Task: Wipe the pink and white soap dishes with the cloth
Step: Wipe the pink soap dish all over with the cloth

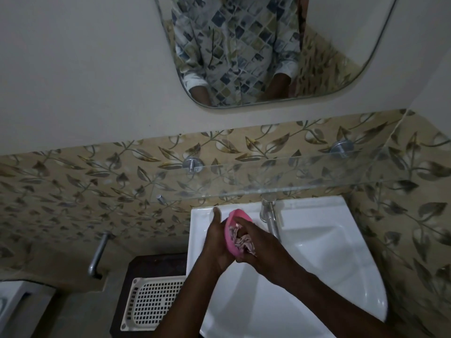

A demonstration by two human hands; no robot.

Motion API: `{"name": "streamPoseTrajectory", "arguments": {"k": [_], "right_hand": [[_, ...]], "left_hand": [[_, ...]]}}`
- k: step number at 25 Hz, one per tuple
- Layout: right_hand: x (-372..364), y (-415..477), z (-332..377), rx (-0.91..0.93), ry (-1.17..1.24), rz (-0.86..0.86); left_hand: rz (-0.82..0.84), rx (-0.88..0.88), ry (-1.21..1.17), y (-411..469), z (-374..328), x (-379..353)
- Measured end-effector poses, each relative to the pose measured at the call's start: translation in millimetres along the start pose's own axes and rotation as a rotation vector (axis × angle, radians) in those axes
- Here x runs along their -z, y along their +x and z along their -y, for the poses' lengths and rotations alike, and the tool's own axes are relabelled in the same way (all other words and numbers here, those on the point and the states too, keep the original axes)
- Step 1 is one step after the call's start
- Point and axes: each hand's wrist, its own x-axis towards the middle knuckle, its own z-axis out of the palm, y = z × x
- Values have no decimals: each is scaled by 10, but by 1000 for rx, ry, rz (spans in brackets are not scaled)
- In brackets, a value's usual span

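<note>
White plastic, pierced with small square holes, makes a tray (156,301) on a dark stand (151,264) at the left; it may be the white dish, but I cannot tell for sure, and nobody touches it. Next to it, over the left rim of the basin (317,264), the left hand (216,245) holds the pink soap dish (241,215) tilted on its edge. The thumb stands up beside the rim and the other fingers go behind the dish, out of sight. Inside the dish lies the crumpled cloth (244,241), and the right hand (261,250) grips it with curled fingers (244,226) and presses it against the hollow. The tap (269,215) stands just to the right. I judge that the wiping of the pink dish is in progress. The next move calls for rubbing along the whole hollow and rim, then putting this dish down and taking the white one.
</note>
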Motion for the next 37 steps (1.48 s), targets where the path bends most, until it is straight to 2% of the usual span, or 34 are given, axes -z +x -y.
{"name": "streamPoseTrajectory", "arguments": {"k": [2, 4, 6, 7, 8, 9, 10, 12, 14, 16, 18, 19, 21, 23, 24, 25, 27, 29, 31, 32, 34, 36, 37], "right_hand": [[-38, -4, 35, -102, 238, -103], [4, 89, 13, -265, 653, -250], [82, 205, -20, -465, 1153, -298], [140, 234, -12, -511, 1312, -292], [210, 246, -2, -523, 1347, -278], [275, 248, 0, -489, 1277, -268], [324, 238, -18, -428, 1093, -278], [425, 201, 6, -268, 541, -401], [394, 192, 92, -69, 203, -479], [176, 117, 104, -17, 172, -316], [-75, -97, -32, 46, 19, -75], [-150, -208, -134, 116, -111, -27], [-78, -355, -294, 290, -232, -10], [73, -292, -413, 610, -477, 22], [170, -240, -395, 689, -559, 29], [256, -158, -399, 693, -630, 4], [318, -50, -356, 537, -663, -132], [128, -51, -193, 245, -458, -184], [-82, -58, -23, -40, -247, -123], [-115, -46, 16, -108, -173, -111], [43, 28, 45, -244, 203, -115], [283, 88, 20, -411, 681, -133], [395, 91, -35, -460, 820, -191]], "left_hand": [[-78, -147, 122, 19, 158, -21], [-91, -387, 293, 30, 358, 60], [37, -533, 369, 55, 522, 177], [97, -553, 340, 53, 546, 210], [132, -549, 290, 31, 525, 213], [129, -509, 231, 15, 467, 188], [109, -447, 176, 19, 398, 176], [36, -306, 59, 10, 297, 169], [44, -240, -10, 0, 269, 158], [68, -220, -80, -12, 272, 128], [72, -172, -101, -18, 228, 82], [61, -151, -82, -11, 199, 76], [18, -101, -30, -46, 176, 104], [34, -9, 2, -113, 252, 135], [76, 37, -31, -153, 293, 132], [102, 57, -76, -179, 323, 116], [94, 16, -123, -160, 344, 41], [-12, -107, -46, -75, 356, -1], [-121, -244, 145, 24, 337, 1], [-148, -316, 228, 52, 332, 2], [-119, -397, 293, 88, 311, 39], [-30, -368, 200, 78, 250, 87], [17, -327, 120, 75, 206, 124]]}}
